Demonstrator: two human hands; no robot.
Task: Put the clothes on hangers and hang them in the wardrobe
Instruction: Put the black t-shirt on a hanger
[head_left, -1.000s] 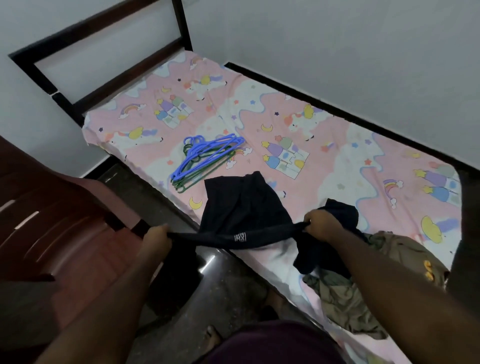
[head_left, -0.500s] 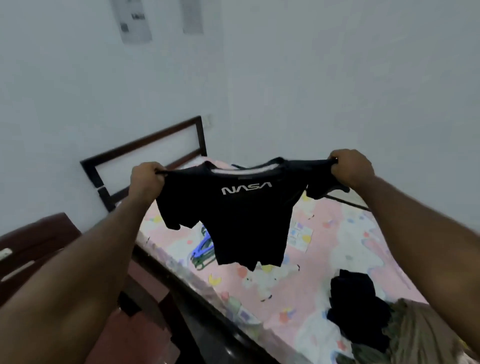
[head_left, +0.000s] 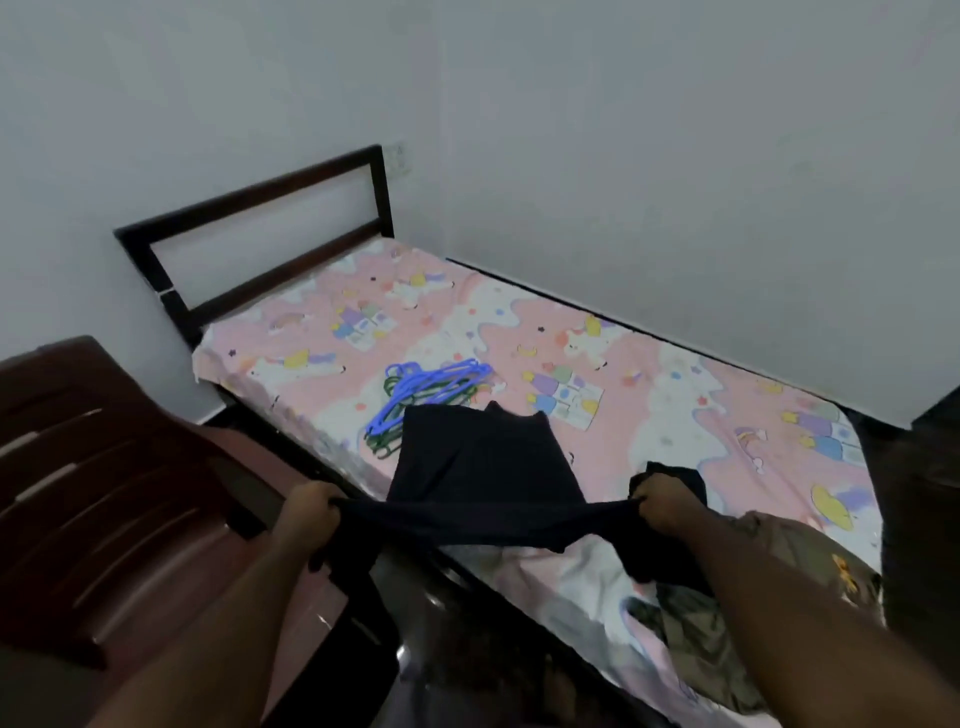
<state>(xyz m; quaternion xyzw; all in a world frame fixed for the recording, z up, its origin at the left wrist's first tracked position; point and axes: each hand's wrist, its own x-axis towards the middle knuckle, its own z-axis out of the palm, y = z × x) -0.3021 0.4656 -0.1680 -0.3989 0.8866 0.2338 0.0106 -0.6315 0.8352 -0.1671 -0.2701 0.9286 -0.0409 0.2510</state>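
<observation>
A black T-shirt (head_left: 483, 467) lies spread on the bed, its near edge stretched taut between my two hands. My left hand (head_left: 306, 512) grips one end over the bed's near side. My right hand (head_left: 667, 501) grips the other end. A bundle of blue and green plastic hangers (head_left: 421, 395) lies on the sheet just beyond the shirt. More clothes sit at my right: a dark garment (head_left: 670, 551) and an olive one (head_left: 779, 540) under my right forearm. No wardrobe is in view.
The bed (head_left: 649, 374) has a pink cartoon-print sheet and a dark headboard (head_left: 260, 244) against white walls. A brown plastic chair (head_left: 104, 467) stands at my left, close to the bed. Dark floor (head_left: 441, 623) runs between them.
Half a second ago I held the black shirt up in the air in front of the wall. Now it is lowered and laid out flat on the bed, both hands still gripping it.
</observation>
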